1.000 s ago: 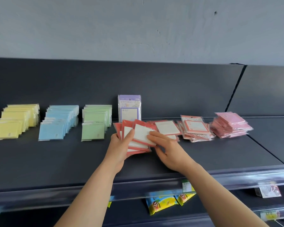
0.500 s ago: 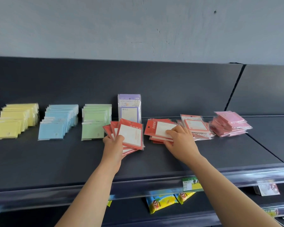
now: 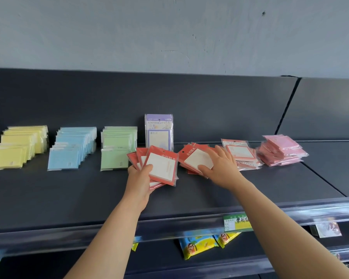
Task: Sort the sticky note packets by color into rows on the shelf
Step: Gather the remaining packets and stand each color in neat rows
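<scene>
My left hand [image 3: 139,179] grips a fan of red sticky note packets [image 3: 163,166] just above the dark shelf [image 3: 69,194], right of the green row. My right hand [image 3: 220,166] pinches the top red packet [image 3: 197,158] of a small red pile lying on the shelf. Rows of yellow packets [image 3: 18,147], blue packets [image 3: 73,148] and green packets [image 3: 117,148] stand at the left. A purple packet [image 3: 159,130] leans upright against the back panel. Light-red bordered packets [image 3: 240,153] and a pink pile [image 3: 280,150] lie to the right.
The shelf's front edge carries a clear price rail [image 3: 290,214] with a green label [image 3: 237,223]. Snack bags [image 3: 197,245] hang on the level below. A dark back panel [image 3: 210,107] rises behind the packets.
My right hand left the fan held by the left hand and moved right to the red pile, where it now lifts the top packet. The left hand shifted slightly left with its fan.
</scene>
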A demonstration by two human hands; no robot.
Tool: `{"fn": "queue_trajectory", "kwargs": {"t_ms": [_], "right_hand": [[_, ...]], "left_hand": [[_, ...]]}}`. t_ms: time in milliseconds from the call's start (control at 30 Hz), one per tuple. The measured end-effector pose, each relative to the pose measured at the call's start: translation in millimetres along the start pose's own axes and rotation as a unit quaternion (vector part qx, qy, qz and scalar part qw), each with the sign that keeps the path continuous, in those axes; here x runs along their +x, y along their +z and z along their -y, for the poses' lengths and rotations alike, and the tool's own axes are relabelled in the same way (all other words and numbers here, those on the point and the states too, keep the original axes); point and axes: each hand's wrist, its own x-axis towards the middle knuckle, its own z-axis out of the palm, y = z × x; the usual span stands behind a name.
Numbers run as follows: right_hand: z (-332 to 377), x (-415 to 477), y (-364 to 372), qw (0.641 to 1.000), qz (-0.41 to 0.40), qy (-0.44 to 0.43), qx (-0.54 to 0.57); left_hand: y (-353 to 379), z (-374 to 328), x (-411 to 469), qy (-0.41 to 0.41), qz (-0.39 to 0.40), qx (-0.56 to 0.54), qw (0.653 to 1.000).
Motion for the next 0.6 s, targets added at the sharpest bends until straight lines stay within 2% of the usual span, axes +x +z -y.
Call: {"fn": "queue_trajectory", "kwargs": {"t_ms": [67,167,300,433,600], "right_hand": [[0,2,1,0.999,0.021,0.01,-0.022],[5,-1,4,0.999,-0.016,0.034,-0.021],[11,-3,0,0.989,-0.054,0.08,0.109],[21,-8,-6,0.924,-0.053,0.124,0.357],[24,-10,-2,0.863,-0.11,0.199,0.451]], "left_hand": [[-1,0,0,0.001,-0.002,-0.003,1.0],[-1,0,0,0.001,0.0,-0.017,1.0],[-1,-2,-2,0.005,-0.005,-0.038,0.999],[0,-3,-6,0.009,0.009,-0.051,0.999],[0,-4,-8,0.023,0.015,-0.056,0.998]]}}
